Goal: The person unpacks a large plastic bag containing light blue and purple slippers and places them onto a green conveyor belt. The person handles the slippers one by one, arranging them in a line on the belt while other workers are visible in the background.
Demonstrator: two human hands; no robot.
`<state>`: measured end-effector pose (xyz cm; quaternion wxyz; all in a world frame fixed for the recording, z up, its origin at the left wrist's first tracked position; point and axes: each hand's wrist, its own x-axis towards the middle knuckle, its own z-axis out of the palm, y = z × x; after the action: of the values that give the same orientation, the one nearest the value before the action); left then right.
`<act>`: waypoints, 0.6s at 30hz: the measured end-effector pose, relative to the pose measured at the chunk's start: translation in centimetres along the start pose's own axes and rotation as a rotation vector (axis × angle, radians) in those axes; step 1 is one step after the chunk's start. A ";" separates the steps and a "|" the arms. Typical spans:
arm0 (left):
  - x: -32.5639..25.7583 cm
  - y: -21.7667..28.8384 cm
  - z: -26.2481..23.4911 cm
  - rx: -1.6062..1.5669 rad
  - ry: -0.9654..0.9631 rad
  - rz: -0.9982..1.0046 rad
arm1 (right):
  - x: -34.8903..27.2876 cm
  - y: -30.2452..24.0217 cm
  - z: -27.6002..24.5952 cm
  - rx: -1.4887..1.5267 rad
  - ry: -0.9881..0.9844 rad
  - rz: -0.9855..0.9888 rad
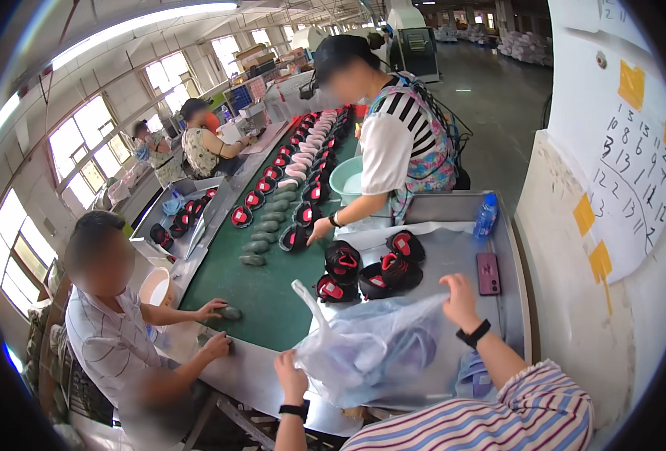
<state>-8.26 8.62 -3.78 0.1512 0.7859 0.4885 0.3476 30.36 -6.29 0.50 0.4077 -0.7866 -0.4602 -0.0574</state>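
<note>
Plastic bag stretched between left hand and right hand.

Left hand closed in a grip low down; right hand raised, fingers curled, forearm angled up.

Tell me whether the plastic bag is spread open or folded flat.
Spread open: the plastic bag billows loosely between the left hand and right hand, which grip its edges.

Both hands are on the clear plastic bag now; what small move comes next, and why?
Probably spread the bag's mouth wider: the left hand pinches its near edge, the right hand lifts the far edge, and the black-and-red shoes sit just beyond.
</note>
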 end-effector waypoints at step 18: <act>0.2 -1.1 -2.4 -0.244 0.010 -0.221 | -4.1 -0.1 3.7 -0.105 -0.450 0.140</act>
<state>-10.62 9.11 -2.60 0.2806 0.7014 0.5270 0.3894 26.91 -6.45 -3.76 0.2565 -0.8297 -0.4800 0.1242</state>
